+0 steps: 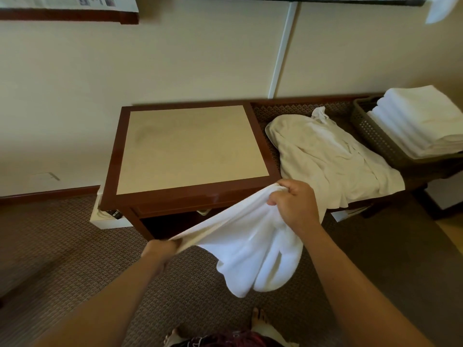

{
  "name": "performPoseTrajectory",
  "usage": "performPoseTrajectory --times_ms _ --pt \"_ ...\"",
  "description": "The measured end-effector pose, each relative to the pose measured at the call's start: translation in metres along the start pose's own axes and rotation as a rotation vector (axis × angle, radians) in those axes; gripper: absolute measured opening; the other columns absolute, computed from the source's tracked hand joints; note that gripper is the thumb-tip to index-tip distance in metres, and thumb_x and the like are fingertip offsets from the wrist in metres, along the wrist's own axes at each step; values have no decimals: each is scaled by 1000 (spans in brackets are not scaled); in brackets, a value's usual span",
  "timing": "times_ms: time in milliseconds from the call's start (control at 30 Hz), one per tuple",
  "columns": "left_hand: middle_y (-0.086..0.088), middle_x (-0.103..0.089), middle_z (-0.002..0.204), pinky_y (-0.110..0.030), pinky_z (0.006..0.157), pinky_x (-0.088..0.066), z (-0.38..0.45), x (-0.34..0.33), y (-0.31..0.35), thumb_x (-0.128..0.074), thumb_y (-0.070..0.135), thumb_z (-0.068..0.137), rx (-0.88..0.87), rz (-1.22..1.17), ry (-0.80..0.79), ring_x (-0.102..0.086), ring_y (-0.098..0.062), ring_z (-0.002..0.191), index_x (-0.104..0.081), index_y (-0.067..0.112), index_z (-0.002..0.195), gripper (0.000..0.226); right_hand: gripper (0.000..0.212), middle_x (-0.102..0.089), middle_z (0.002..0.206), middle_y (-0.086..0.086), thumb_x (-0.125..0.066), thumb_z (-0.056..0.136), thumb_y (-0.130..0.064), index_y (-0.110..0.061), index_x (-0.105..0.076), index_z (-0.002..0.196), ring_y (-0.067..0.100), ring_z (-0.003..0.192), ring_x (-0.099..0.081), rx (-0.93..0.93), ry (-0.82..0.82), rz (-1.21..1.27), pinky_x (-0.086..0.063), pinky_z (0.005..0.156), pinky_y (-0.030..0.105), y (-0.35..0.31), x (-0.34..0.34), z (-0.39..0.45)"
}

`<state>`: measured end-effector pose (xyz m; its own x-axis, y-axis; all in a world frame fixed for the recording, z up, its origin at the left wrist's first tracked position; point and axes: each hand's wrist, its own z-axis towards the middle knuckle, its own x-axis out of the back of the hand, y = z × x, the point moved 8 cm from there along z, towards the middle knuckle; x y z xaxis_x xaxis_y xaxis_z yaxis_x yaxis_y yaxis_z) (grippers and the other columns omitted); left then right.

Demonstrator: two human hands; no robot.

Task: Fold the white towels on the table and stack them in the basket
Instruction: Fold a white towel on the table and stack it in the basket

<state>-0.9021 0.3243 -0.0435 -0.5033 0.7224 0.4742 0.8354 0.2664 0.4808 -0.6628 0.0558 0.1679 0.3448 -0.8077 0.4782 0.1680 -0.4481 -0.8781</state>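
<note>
White terry cloth hangs in the air between two bare hands, in front of a small wooden table [190, 146] with a pale top. The left hand [160, 251] pinches one corner of the towel [250, 246] low and near the body, fingers curled tight. The right hand [293, 204] grips the other end higher up, just over the table's near right corner. The held edge runs taut and slanted between them; the rest sags in loose folds toward the carpet. The tabletop lies ahead and left of the hands, with open room to spread the towel flat. To the right, a heap of unfolded towels [330, 156] rests on a low bench, and beyond it a basket [370, 131] holds a folded stack [421, 118].
</note>
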Motion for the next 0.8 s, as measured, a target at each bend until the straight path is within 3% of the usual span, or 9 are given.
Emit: performPoseTrajectory --times_ms 100,133,200,300,400,467,567,667,800 --pt "-19 -68 101 -29 45 -49 2 -1 4 -71 30 84 90 -161 -29 -56 -21 55 -56 7 123 48 26 -38 55 -2 -69 71 -7 1 -46 66 11 53 -34 -13 -39 -78 -31 56 34 4 -11 -4" --pt "-18 -63 118 -41 60 -60 -4 3 18 -69 31 80 -8 -59 27 -65 -29 77 -54 12 129 55 27 -38 54 -3 -69 72 -7 -1 -44 64 10 53 -34 -12 -66 -92 -31 56 34 5 -16 -5" --pt "-5 -47 142 -49 93 -57 -34 -1 56 -68 29 83 -331 149 115 -57 -29 117 -48 30 138 58 27 -38 54 -3 -68 71 -8 -4 -43 62 11 54 -35 5 -139 -120 -31 56 36 4 -28 -8" --pt "23 -44 145 -16 105 -41 -132 -38 116 -73 23 90 -903 38 -162 -44 4 130 -46 40 142 61 20 -45 55 -2 -65 72 -13 -8 -49 63 15 55 -41 48 -211 -187 -37 55 39 -1 -41 -12" --pt "35 -54 127 -1 89 -40 -181 -65 142 -74 34 91 -1147 135 -312 -48 17 118 -50 44 132 48 13 -55 60 -2 -60 75 -19 -16 -55 64 16 58 -50 83 -239 -194 -47 60 47 -9 -47 -16" --pt "27 -65 104 -12 74 -47 -176 -62 152 -71 29 94 -1149 75 -242 -60 6 97 -60 39 114 25 7 -63 70 -8 -61 77 -22 -27 -64 73 10 68 -58 118 -245 -150 -52 65 44 -13 -44 -15" --pt "14 -67 86 -20 63 -46 -140 -47 149 -66 18 98 -1030 8 -145 -61 -3 74 -66 33 98 15 35 -63 97 -15 -77 84 -26 -37 -64 115 -1 93 -59 130 -88 -95 -47 74 13 -18 -9 -7" --pt "10 -65 91 -26 66 -49 -97 -26 123 -57 14 101 -916 110 -44 -61 -8 81 -59 31 105 17 14 -61 76 -5 -76 90 -37 -28 -68 95 3 67 -56 85 277 15 -44 62 16 -25 50 4" --pt "8 -59 100 -40 75 -51 -57 -9 84 -49 12 103 -850 220 73 -59 -20 93 -44 33 110 23 26 -50 60 -6 -68 96 -31 -12 -66 78 4 54 -45 96 549 192 -40 56 17 -32 86 5"
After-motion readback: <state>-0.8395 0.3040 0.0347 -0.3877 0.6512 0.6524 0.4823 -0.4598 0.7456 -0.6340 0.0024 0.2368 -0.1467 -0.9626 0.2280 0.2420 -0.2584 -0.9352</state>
